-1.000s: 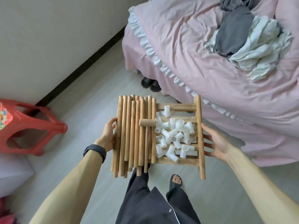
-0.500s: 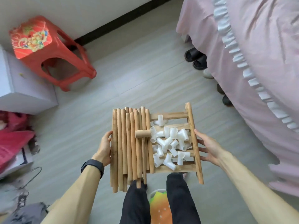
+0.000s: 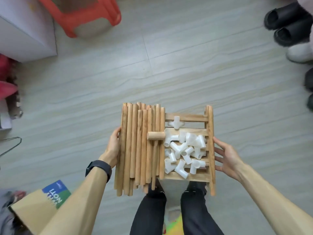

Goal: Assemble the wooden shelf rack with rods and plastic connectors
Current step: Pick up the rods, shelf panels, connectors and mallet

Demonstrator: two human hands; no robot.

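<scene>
Panel (image 3: 211, 150) kept level so rods (image 3: 135, 150), nine o'clock, and connectors (image 3: 184, 150), three, stay put; right hand (image 3: 227, 158) grip splayed flat against its rail, left hand (image 3: 113, 148) grip half hidden, cannot tell.

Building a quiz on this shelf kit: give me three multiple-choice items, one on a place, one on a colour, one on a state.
1. Where do the white connectors lie? A on the floor; B in a bag; C on the slatted panel, right of the rods.
2. The plastic stool is: A red; B blue; C green.
3. The panel is: A flat on the floor; B held up between both hands; C leaning on the stool.
Answers: 1 C, heaped on its slats; 2 A, its frame is red; 3 B, left hand and right hand at its sides, legs below.
</scene>
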